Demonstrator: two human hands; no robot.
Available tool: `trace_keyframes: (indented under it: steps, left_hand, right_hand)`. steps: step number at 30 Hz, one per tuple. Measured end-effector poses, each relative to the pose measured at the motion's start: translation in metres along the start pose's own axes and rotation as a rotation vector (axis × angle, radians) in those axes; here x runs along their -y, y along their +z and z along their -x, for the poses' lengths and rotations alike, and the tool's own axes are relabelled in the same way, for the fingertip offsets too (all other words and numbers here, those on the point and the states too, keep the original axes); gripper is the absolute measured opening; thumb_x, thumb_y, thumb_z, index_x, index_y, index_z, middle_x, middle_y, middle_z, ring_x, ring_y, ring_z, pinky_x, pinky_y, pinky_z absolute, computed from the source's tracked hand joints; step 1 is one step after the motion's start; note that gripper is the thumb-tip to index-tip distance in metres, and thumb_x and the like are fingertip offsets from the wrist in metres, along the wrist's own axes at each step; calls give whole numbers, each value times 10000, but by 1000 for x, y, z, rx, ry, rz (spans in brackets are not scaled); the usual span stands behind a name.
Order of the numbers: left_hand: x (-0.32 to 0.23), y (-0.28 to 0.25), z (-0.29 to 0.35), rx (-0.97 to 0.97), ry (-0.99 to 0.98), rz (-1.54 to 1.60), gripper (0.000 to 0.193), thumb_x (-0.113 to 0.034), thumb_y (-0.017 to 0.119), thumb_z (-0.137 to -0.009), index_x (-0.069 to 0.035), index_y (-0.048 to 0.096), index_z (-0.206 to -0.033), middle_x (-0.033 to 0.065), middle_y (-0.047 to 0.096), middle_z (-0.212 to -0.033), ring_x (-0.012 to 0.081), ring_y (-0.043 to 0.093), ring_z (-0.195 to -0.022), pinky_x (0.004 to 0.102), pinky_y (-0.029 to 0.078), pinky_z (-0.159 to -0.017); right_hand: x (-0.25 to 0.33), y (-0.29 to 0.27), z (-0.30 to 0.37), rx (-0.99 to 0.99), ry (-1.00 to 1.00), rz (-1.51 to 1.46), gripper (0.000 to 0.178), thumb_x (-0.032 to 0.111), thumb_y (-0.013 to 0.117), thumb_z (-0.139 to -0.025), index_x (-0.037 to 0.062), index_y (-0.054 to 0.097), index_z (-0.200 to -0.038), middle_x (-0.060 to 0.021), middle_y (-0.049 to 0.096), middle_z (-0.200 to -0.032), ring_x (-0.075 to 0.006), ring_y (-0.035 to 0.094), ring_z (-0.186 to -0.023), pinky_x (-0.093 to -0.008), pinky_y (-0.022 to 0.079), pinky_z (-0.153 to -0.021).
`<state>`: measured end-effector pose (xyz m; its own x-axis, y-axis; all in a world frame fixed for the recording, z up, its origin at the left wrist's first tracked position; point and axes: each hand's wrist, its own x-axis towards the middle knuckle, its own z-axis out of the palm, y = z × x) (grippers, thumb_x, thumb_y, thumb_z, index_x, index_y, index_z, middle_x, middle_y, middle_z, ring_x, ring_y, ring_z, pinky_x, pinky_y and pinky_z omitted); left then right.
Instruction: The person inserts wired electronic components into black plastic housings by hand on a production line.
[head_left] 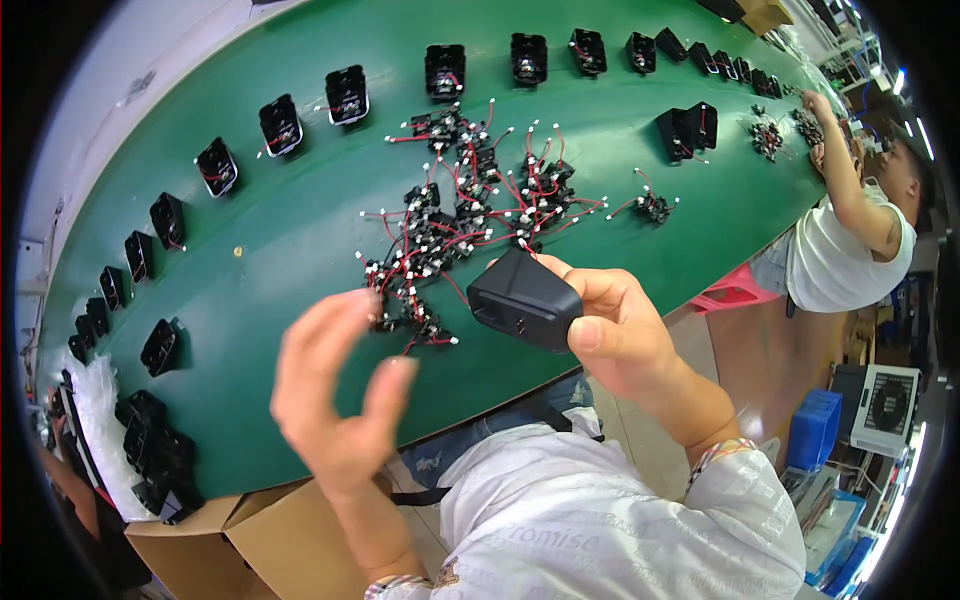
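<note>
My right hand (625,330) grips a black plastic housing (520,300) by its right end, thumb in front and fingers behind. Small metal contacts show on the side turned toward me. To the left of it, my left hand (335,385) is raised over the table, fingers curved and apart, with nothing in them. Just beyond both hands lies a loose pile of small black parts with red wires and white connectors (430,235). One red wire shows right behind the top of the held housing; whether it joins the housing I cannot tell.
Open black housings (347,95) stand in a curved row along the green table's (270,340) far edge. More black housings (155,455) are heaped at the left, beside clear plastic wrap (98,420). A cardboard box (290,540) stands below the near edge. A co-worker (850,240) sits at the right.
</note>
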<state>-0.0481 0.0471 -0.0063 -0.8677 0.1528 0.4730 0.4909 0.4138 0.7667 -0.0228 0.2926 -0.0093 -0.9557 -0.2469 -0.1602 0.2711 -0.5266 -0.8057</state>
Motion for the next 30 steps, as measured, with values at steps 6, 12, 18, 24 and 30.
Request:
trace_keyframes:
  steps: [6, 12, 18, 24, 30]
  left_hand:
    - [-1, 38, 0, 82, 266, 144, 494, -183, 849, -666, -6, 684, -1096, 205, 633, -1159, 328, 636, -1040, 389, 536, -842]
    - [-2, 41, 7, 63, 244, 254, 456, -234, 825, -684, -15, 706, -1064, 168, 628, -1045, 308, 659, -953, 405, 576, -813]
    - [-2, 40, 8, 86, 277, 190, 442, -254, 814, -694, -21, 709, -1055, 162, 614, -1040, 315, 656, -948, 427, 578, -825]
    - [5, 49, 15, 61, 258, 362, 479, -318, 808, -700, -8, 696, -1046, 165, 616, -1031, 312, 654, -926, 430, 579, -824]
    - [3, 49, 14, 91, 264, 243, 471, -362, 795, -718, -1, 700, -1006, 180, 622, -1029, 311, 655, -913, 427, 564, -814]
  right_hand:
    - [-2, 18, 6, 3, 78, 44, 206, 203, 702, -895, -1, 669, -907, -159, 517, -1368, -167, 563, -1105, -326, 442, -964]
    - [0, 27, 11, -57, 133, 81, 551, 363, 657, -900, -83, 576, -1214, -173, 570, -1297, -212, 599, -1126, -345, 459, -978]
    - [0, 21, 11, 90, 201, -139, 467, 234, 590, -968, -77, 522, -1310, -140, 564, -1325, -183, 568, -1172, -349, 440, -1019]
    - [-7, 16, 13, 135, 263, -275, 580, 300, 624, -942, -86, 471, -1347, -154, 574, -1290, -209, 584, -1162, -385, 449, -1029]
    - [-16, 0, 14, 167, 295, -388, 527, 325, 630, -935, -78, 530, -1261, -151, 590, -1248, -231, 570, -1186, -442, 436, -1040]
